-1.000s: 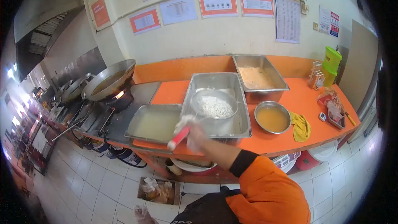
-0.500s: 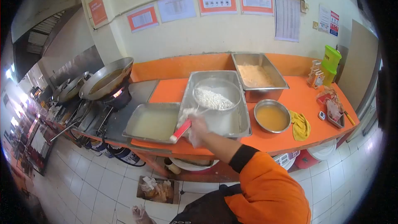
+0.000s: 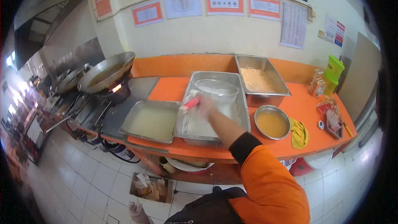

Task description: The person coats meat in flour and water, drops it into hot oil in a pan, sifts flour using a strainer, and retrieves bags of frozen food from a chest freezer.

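My right hand (image 3: 205, 107), in a clear plastic glove, is closed round the red handle (image 3: 191, 103) of a round wire strainer (image 3: 228, 96). The strainer's basket sits over the far part of a deep steel pan (image 3: 248, 120) with white powder in it. Motion blurs the hand and basket, so the basket's contents are unclear. My gloved left hand (image 3: 137, 213) hangs low at the bottom left, above the floor. Its fingers look loosely apart, with nothing seen in them.
Left of the pan sits a shallow tray (image 3: 145, 120) of cloudy liquid. To the right are a bowl (image 3: 271, 122) of orange liquid, a yellow cloth (image 3: 299, 135) and a steel pan (image 3: 282, 93) of orange-tinted powder. A wok (image 3: 124, 60) stands over a flame at left.
The strainer and my right hand have moved farther from me, and its handle has swung up. White pieces seen in the basket before are now blurred. My view has shifted slightly.
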`<control>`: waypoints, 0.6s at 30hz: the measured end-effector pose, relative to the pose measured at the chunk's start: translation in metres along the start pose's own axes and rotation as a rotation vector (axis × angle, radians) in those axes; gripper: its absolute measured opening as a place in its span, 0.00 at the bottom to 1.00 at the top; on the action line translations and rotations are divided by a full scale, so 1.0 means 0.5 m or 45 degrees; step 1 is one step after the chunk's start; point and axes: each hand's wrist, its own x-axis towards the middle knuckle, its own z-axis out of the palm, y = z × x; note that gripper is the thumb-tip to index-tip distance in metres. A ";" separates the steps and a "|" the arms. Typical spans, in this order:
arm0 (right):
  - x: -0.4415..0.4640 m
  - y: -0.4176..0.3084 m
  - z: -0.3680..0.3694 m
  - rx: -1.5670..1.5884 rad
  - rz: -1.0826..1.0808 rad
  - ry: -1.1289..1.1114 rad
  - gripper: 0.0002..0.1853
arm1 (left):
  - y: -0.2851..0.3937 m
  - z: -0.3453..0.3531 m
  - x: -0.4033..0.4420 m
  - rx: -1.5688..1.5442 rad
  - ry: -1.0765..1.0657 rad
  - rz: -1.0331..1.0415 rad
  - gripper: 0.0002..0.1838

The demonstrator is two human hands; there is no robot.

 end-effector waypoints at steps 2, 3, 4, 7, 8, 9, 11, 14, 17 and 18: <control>0.029 -0.052 0.001 0.104 -0.024 0.357 0.06 | -0.040 -0.005 0.021 0.134 0.038 0.132 0.27; 0.060 -0.083 -0.033 0.077 0.014 0.133 0.06 | -0.075 0.008 0.042 0.031 0.153 0.184 0.23; 0.083 -0.105 -0.073 0.058 0.068 -0.071 0.06 | -0.117 0.018 0.057 -0.052 0.262 0.224 0.20; 0.075 -0.181 -0.044 0.265 0.020 -0.072 0.07 | -0.043 0.039 -0.011 -0.305 0.236 0.092 0.17; 0.081 -0.190 -0.044 0.246 0.012 0.013 0.07 | -0.054 0.040 -0.009 -0.202 0.218 0.096 0.17; 0.068 -0.197 -0.013 0.228 0.011 -0.196 0.07 | -0.070 0.048 0.006 -0.112 0.209 0.110 0.17; 0.027 -0.209 0.047 0.195 0.024 -0.616 0.07 | -0.104 0.062 0.010 -0.426 0.227 0.149 0.17; 0.075 -0.195 0.015 -0.048 -0.128 0.201 0.08 | -0.019 0.058 -0.012 -0.093 0.127 -0.020 0.19; 0.101 -0.188 -0.087 0.146 0.013 -0.250 0.11 | -0.029 0.079 -0.011 0.157 0.287 0.305 0.20; 0.034 -0.182 -0.038 -0.059 -0.140 0.153 0.16 | 0.038 0.074 -0.022 0.561 0.412 0.461 0.17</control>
